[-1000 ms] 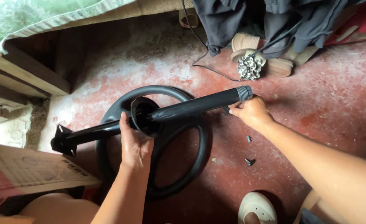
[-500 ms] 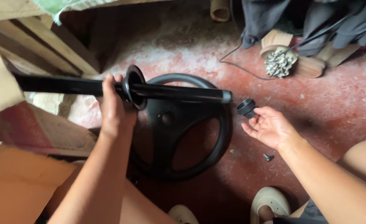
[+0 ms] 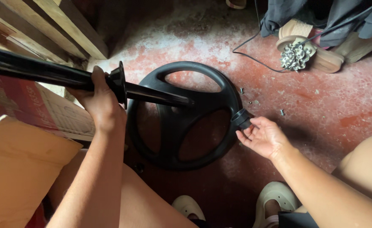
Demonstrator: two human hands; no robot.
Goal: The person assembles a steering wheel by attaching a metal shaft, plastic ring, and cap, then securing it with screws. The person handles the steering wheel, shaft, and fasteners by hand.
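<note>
Pole (image 3: 47, 74), stiff, black and probably light, held level over the round base (image 3: 186, 114) on the floor, left hand (image 3: 101, 105) closed around it beside its collar (image 3: 119, 82), right hand (image 3: 264, 137) loosely cupping a small cap (image 3: 241, 118).

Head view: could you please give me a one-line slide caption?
Left hand grips a black pole above a round black base; right hand holds a small black cap.
</note>
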